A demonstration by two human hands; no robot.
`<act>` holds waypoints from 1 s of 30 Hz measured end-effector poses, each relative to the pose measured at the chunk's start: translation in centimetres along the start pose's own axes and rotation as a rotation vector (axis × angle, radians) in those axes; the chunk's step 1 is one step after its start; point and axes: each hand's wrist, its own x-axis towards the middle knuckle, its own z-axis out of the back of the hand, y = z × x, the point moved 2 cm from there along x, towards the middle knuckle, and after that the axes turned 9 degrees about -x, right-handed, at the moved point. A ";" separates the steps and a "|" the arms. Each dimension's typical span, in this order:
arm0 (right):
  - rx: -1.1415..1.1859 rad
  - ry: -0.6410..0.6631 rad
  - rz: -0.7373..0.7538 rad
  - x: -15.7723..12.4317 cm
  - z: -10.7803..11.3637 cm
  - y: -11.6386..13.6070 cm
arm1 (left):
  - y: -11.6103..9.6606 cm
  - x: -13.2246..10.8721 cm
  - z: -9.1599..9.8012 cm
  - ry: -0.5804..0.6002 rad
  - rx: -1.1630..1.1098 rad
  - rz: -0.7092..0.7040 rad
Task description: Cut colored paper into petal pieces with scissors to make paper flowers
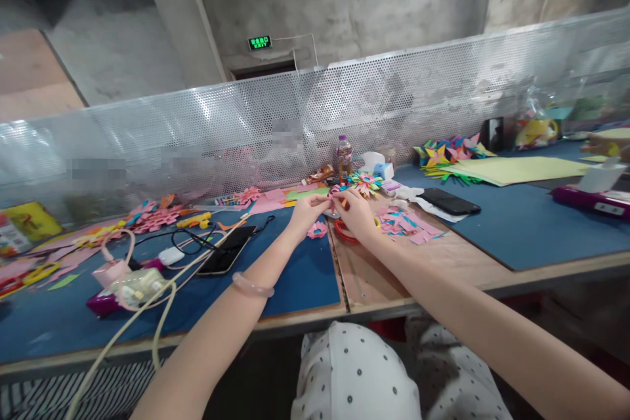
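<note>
- Pinching narrowly, the left hand [310,212] and right hand [355,212] meet on a small pink piece [331,196], seemingly paper, nearer the wearer than the purple-capped bottle [344,156].
- Light, even fingertip pressure should avoid stray creases.
- Keep the right wrist off the red loop [340,233] and the left off the pink paper flower [317,230], both before the bottle.

One left hand [310,211] and one right hand [356,213]. Two smartphones [229,252] [451,201] lying flat on the table [300,289], one left, one right. One purple-capped bottle [344,156], one bangle [252,287], one lit exit sign [260,43] on the far wall [374,6].
</note>
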 end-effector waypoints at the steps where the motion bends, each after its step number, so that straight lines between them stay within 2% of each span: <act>1: -0.005 0.000 -0.002 0.0 0.0 0.0 | -0.1 0.0 0.0 -0.002 0.010 0.000; 14: -0.108 -0.017 0.081 -0.3 0.4 0.5 | -1.1 -0.4 -0.5 -0.088 0.141 -0.034; 20: -0.053 -0.035 0.014 -0.2 0.4 0.4 | -1.3 -0.6 -0.6 -0.064 0.220 -0.079; 30: -0.140 -0.055 0.050 -0.2 0.3 0.3 | -0.7 -0.4 -0.5 -0.001 0.415 -0.245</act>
